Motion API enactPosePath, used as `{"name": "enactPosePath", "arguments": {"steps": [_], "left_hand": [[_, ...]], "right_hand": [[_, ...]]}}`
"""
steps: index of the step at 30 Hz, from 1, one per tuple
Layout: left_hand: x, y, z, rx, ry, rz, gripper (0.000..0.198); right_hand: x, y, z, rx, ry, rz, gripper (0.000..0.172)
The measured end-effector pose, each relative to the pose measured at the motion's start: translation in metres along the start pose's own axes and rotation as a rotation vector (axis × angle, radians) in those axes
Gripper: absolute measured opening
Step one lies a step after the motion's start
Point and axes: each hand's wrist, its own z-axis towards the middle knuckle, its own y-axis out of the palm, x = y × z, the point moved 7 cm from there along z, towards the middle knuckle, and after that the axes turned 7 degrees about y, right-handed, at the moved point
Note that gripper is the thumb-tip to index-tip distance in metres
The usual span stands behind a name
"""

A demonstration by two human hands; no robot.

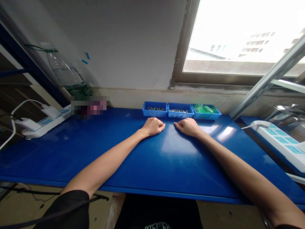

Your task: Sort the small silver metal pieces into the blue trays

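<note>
My left hand (153, 126) rests on the blue tabletop (152, 162) as a loose fist, thumb pointing inward. Opposite it, a short gap away, my right hand (188, 126) is closed in the same way. Nothing shows in either hand. Just behind them three blue bins stand in a row against the wall. The left bin (154, 113) has small dark metal parts in it, and the middle bin (180, 115) has silvery metal parts that look like screws. Green plastic bags (205, 108) fill the right bin (207, 116).
At the left edge lies a white power strip (47, 124) with plugs and cords. A large plastic bottle (66, 73) stands behind it, beside a blurred-out patch. On the right are a metal frame post (259, 79) and another power strip (283, 140). A window (238, 47) is above.
</note>
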Motion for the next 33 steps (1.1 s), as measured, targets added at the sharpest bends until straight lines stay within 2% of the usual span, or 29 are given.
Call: {"name": "enactPosePath", "arguments": {"steps": [33], "left_hand": [[-0.0020,-0.0024,-0.0028,-0.007,0.021,-0.008,0.050]], "right_hand": [[-0.0011,-0.0044,-0.0051,-0.012,0.004,-0.005,0.059]]}}
